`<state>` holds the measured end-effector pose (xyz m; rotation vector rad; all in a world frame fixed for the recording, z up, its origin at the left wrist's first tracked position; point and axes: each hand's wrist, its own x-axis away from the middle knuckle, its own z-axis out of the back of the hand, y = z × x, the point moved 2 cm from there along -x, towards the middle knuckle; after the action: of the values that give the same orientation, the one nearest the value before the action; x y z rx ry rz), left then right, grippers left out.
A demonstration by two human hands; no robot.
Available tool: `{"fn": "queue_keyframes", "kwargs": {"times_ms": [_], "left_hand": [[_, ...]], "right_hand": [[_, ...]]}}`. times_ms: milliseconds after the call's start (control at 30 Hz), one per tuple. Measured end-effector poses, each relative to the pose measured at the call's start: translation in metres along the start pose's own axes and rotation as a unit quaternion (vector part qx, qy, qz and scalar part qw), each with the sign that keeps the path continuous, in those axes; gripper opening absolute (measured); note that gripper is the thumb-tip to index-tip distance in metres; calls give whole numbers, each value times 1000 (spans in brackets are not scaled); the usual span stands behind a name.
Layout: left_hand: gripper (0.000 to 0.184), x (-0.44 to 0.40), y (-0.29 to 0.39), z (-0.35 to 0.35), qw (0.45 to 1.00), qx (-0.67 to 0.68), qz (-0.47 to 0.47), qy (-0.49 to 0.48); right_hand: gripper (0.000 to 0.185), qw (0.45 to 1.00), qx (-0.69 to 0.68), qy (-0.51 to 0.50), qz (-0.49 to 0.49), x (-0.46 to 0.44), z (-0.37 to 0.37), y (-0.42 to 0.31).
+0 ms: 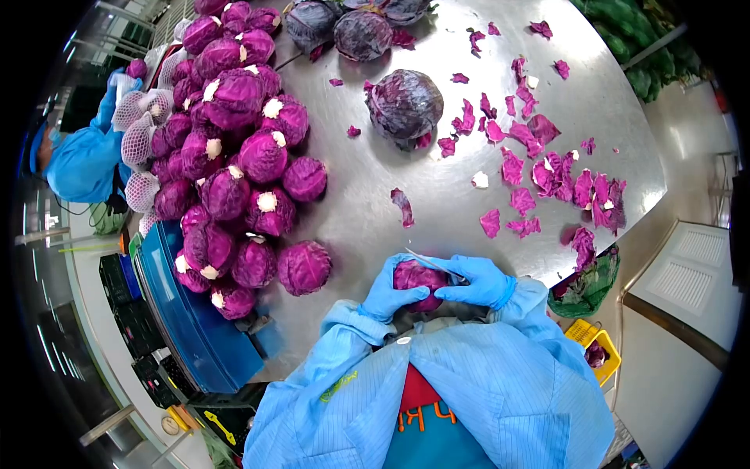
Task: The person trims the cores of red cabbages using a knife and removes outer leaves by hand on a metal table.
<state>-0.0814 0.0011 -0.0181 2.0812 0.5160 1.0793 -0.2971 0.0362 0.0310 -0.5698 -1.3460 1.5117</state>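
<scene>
Close to my body, at the near edge of the steel table, I hold a red cabbage [420, 278] between both hands. My left hand [388, 291], in a blue glove, curls around its left side with the thumb across the front. In my right hand [483, 283], gloved too, is a knife [431, 263], its thin blade pointing left over the top of the cabbage. That hand's thumb rests against the cabbage's right side, and the knife's handle is hidden in the fingers. Ahead of my hands lies a curled strip of purple leaf [402, 208].
Trimmed cabbages [226, 193] are heaped at left, some beside white net sleeves [137, 144]. A dark untrimmed cabbage [405, 108] sits ahead, with others behind it. Leaf scraps [553, 175] litter the table [351, 187] at right. A green basket [590, 285] stands below the right edge. A person [86, 160] is at far left.
</scene>
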Motion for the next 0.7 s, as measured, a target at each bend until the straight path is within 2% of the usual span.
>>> {"fn": "queue_keyframes", "kwargs": {"times_ms": [33, 133, 233, 333, 400, 500, 633, 700], "left_hand": [[79, 0, 2, -1, 1000, 8, 6, -3], [77, -1, 2, 1, 1000, -4, 20, -2], [75, -4, -14, 8, 999, -38, 28, 12], [73, -8, -16, 5, 999, -10, 31, 18], [71, -8, -11, 0, 999, -9, 31, 36], [57, -8, 1, -5, 997, -71, 20, 30], [58, -10, -5, -7, 990, -109, 46, 74], [61, -11, -12, -7, 984, -128, 48, 114]], "right_hand": [[61, 999, -24, -28, -13, 1, -1, 6], [52, 1000, -14, -12, -1, 1, -3, 10], [44, 997, 49, 58, 10, -1, -5, -6], [47, 993, 51, 101, 27, -1, -11, -1], [47, 990, 103, 92, 13, -4, -7, -15], [46, 982, 161, 95, 9, -5, -9, -14], [43, 964, 228, 135, -4, -4, -15, -9], [43, 952, 227, 205, 9, -1, -20, 0]]}}
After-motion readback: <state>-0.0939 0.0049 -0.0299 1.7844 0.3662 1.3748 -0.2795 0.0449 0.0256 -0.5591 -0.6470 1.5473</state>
